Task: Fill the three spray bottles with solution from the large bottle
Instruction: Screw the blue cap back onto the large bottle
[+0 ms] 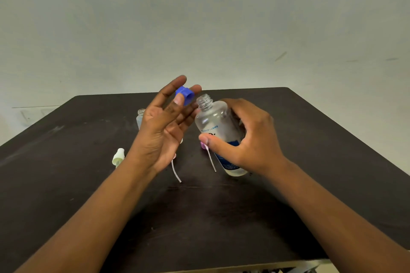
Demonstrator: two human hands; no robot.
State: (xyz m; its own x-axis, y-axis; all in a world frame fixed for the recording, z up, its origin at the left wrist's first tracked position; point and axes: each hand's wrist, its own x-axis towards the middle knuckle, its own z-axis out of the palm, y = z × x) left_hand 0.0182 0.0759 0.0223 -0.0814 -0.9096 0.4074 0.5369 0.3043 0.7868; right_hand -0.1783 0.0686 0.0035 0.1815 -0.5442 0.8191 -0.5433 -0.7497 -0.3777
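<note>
My right hand (248, 135) grips the large clear bottle (216, 124) with a blue label, tilted left above the table, its threaded neck uncapped. My left hand (164, 124) pinches the blue cap (185, 94) between thumb and fingers, just left of the bottle's mouth. One small clear spray bottle (140, 116) stands uncapped behind my left hand; other small bottles are hidden. A pale yellow-white sprayer head (118, 156) lies on the table at the left. A pink sprayer head (203, 145) with its dip tube lies under the big bottle. Another dip tube (176, 172) shows below my left palm.
The dark table (310, 150) has its far edge against a pale wall (199, 17), and its near edge runs along the bottom of the view.
</note>
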